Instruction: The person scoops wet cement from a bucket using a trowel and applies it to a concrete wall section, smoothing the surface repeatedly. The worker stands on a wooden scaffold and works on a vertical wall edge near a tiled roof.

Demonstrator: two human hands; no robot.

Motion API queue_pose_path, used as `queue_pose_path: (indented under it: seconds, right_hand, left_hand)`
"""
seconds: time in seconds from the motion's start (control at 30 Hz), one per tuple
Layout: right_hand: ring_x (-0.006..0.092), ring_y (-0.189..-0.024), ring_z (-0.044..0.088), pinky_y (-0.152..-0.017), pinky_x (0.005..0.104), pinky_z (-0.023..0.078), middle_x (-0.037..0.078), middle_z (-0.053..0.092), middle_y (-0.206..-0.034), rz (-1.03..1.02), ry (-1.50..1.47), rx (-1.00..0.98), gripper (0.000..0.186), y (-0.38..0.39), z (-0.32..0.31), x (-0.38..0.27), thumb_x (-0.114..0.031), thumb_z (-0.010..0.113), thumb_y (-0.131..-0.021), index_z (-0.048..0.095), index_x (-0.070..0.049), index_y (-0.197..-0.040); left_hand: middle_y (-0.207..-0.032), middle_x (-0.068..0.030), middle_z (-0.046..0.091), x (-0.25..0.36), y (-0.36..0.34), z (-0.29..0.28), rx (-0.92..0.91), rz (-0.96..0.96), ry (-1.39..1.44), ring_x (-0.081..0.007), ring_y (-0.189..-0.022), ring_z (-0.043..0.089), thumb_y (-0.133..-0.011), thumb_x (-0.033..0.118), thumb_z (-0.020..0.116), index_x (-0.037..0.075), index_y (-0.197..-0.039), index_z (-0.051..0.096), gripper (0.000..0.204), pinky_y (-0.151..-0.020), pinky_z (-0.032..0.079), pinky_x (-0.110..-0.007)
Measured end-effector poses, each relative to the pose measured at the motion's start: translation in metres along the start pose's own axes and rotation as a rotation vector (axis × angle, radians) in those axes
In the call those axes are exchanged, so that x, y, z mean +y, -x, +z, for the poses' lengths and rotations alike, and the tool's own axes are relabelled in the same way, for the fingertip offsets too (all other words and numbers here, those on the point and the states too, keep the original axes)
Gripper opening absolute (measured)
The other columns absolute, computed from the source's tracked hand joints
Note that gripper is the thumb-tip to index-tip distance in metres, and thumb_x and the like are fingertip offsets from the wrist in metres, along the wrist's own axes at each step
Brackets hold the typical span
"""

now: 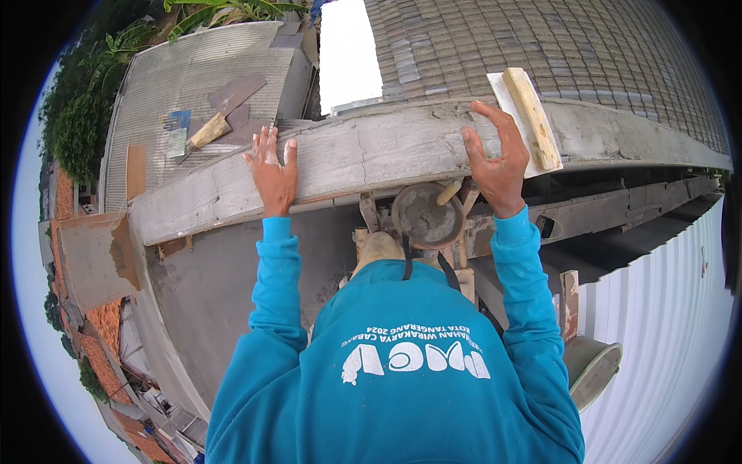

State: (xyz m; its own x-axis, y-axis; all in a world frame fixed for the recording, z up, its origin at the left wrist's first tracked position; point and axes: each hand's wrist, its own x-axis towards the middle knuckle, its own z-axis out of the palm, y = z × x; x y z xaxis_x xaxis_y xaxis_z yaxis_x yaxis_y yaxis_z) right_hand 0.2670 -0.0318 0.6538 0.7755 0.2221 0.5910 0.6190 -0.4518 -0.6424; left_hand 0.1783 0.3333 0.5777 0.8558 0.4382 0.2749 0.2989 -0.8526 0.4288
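A grey concrete ledge [332, 164] with a thin crack runs across in front of me. My left hand [272, 172] lies at its near edge, fingers apart and smudged with pale dust, holding nothing. Over the ledge to the right is my right hand [501, 158], its thumb and fingers spread in a wide curve with nothing between them. Just beyond that hand a plastering float [532, 120], a white board with a wooden bar handle, rests on the ledge; whether the hand touches it I cannot tell. Below, between my hands, a round bucket [425, 213] holds grey mortar and a tool's wooden handle [448, 192].
A tiled roof [533, 46] rises beyond the ledge. Corrugated roofing [185, 73] at the far left carries loose sheets and a piece of wood [209, 131]. A second bucket [595, 370] stands at lower right, beside white corrugated sheeting [665, 309]. Rooftops lie far below at left.
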Motion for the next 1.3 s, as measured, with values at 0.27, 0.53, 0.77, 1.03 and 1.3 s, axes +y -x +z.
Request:
queue_pose_path:
  seconds: [0.27,0.53,0.77,1.03,1.3]
  right_hand:
    - [0.0313,-0.098,0.064,-0.083,0.0416,0.052,0.016,0.066,-0.103,0.467,0.189,-0.360,0.019,0.195,0.025,0.046,0.001,0.064,-0.082,0.064,0.001,-0.101]
    - [0.0317,-0.122,0.056,-0.101,0.0488,0.045,0.016,0.061,-0.129,-0.046,0.833,-1.174,0.023,0.237,0.134,0.151,-0.014,0.060,-0.088,0.073,-0.003,-0.103]
    - [0.0329,-0.126,0.054,-0.106,0.0490,0.040,0.014,0.060,-0.136,0.073,1.041,-1.753,0.038,0.226,0.153,0.179,-0.018,0.060,-0.093,0.064,-0.002,-0.127]
    - [0.0333,-0.094,0.072,-0.077,0.0425,0.059,0.015,0.074,-0.102,0.476,0.898,-1.526,0.029,0.260,0.096,0.168,-0.018,0.070,-0.082,0.069,-0.005,-0.108]
    - [0.0358,-0.095,0.071,-0.080,0.0458,0.057,0.018,0.072,-0.100,0.666,0.896,-1.260,0.036,0.243,-0.008,0.130,-0.019,0.068,-0.086,0.057,-0.004,-0.117]
  left_hand:
    - [-0.151,-0.0144,0.047,0.004,0.003,-0.001,0.022,-0.002,-0.004,-0.0339,-0.148,0.030,-0.100,0.047,0.053,0.008,-0.139,0.057,0.055,-0.122,0.005,-0.057]
    - [-0.149,-0.0156,0.048,0.007,-0.001,0.000,0.021,0.003,0.017,-0.0350,-0.146,0.032,-0.098,0.047,0.056,0.007,-0.137,0.058,0.056,-0.122,0.007,-0.057]
    - [-0.147,-0.0177,0.048,0.006,0.001,-0.001,0.030,-0.006,0.032,-0.0372,-0.144,0.034,-0.096,0.047,0.059,0.005,-0.136,0.059,0.058,-0.122,0.008,-0.059]
    - [-0.146,-0.0182,0.049,0.005,0.001,0.004,0.054,0.001,0.044,-0.0386,-0.143,0.035,-0.095,0.048,0.061,0.004,-0.134,0.060,0.059,-0.121,0.010,-0.060]
    - [-0.147,-0.0175,0.049,0.004,0.003,0.003,0.066,-0.001,0.043,-0.0376,-0.144,0.034,-0.095,0.048,0.060,0.004,-0.135,0.060,0.059,-0.121,0.010,-0.060]
